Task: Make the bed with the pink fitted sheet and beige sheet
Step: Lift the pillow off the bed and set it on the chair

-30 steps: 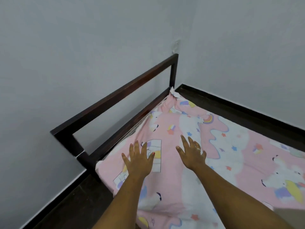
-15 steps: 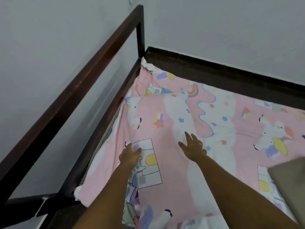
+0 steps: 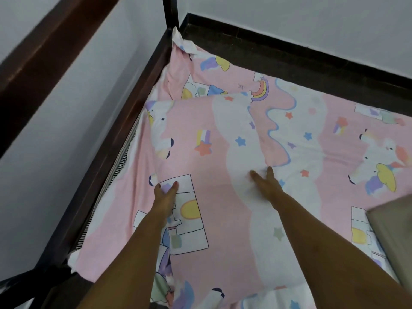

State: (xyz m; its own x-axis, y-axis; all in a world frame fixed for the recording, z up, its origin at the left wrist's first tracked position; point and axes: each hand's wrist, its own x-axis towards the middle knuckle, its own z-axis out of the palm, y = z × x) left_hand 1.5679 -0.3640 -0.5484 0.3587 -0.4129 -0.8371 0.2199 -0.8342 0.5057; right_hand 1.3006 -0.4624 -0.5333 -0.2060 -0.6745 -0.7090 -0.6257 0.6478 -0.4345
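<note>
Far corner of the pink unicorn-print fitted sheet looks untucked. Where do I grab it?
On the pink unicorn-print fitted sheet, pinch the crumpled white-edged flap standing up beside the dark wooden bed post. Probably best to come in from the mattress side: the frame rail and wall block the rest.

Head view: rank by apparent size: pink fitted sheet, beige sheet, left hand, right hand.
1. pink fitted sheet: covers most of the frame.
2. beige sheet: only a corner shows, cut off by the right edge.
3. left hand and right hand: look alike, not ranked.
</note>
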